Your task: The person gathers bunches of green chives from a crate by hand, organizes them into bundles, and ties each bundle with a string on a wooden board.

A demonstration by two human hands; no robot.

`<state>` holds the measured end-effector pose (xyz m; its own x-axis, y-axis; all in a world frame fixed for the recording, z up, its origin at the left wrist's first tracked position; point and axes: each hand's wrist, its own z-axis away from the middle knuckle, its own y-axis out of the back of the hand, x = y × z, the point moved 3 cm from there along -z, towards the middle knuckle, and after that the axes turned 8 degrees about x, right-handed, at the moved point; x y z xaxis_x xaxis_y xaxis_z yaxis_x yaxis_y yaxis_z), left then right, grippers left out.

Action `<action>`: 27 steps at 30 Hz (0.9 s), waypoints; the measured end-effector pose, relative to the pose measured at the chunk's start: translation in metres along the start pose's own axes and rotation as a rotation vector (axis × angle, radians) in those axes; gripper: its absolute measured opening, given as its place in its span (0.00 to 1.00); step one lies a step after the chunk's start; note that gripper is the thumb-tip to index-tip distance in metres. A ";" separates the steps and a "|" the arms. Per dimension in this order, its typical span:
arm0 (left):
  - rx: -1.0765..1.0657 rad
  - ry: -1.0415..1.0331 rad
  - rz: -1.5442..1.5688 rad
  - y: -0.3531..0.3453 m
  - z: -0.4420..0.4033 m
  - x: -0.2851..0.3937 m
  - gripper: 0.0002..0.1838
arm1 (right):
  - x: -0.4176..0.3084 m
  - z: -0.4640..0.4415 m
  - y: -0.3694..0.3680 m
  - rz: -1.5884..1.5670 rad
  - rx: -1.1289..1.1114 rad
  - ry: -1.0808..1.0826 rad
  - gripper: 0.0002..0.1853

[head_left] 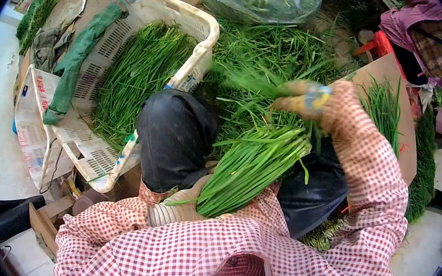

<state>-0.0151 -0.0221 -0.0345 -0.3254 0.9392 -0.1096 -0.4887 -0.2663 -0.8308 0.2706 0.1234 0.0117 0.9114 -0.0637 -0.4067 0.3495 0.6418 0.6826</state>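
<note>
A thick bunch of green garlic chives (253, 169) lies slantwise across my lap, its pale cut ends toward the upper right. My left hand (181, 201), in a pale glove with a striped cuff, is closed around the leafy end from below; its fingers are mostly hidden. Above the bunch, my right hand (303, 99), in a yellowish glove with a blue patch, is blurred by motion. A smear of loose chive leaves (249, 81) trails leftward from its fingers, apparently held. Beneath it spreads a heap of loose chives (280, 46).
At left a white plastic crate (208, 33) holds more chives, with a rolled green cloth (85, 57) over its side. A clear plastic bag (258, 0) stands at the back. On the right is a cardboard sheet (408, 143) bearing some chives. Another person's sleeve (400, 22) shows at upper right.
</note>
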 end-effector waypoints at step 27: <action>0.040 0.009 -0.934 0.031 0.062 0.057 0.24 | 0.043 -0.021 -0.090 -1.190 0.311 0.134 0.21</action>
<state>-0.0990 0.0098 -0.0322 0.2199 0.7779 0.5887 -0.5767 0.5904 -0.5647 0.2734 0.0785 -0.0800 -0.0319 -0.3925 -0.9192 0.9985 0.0284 -0.0468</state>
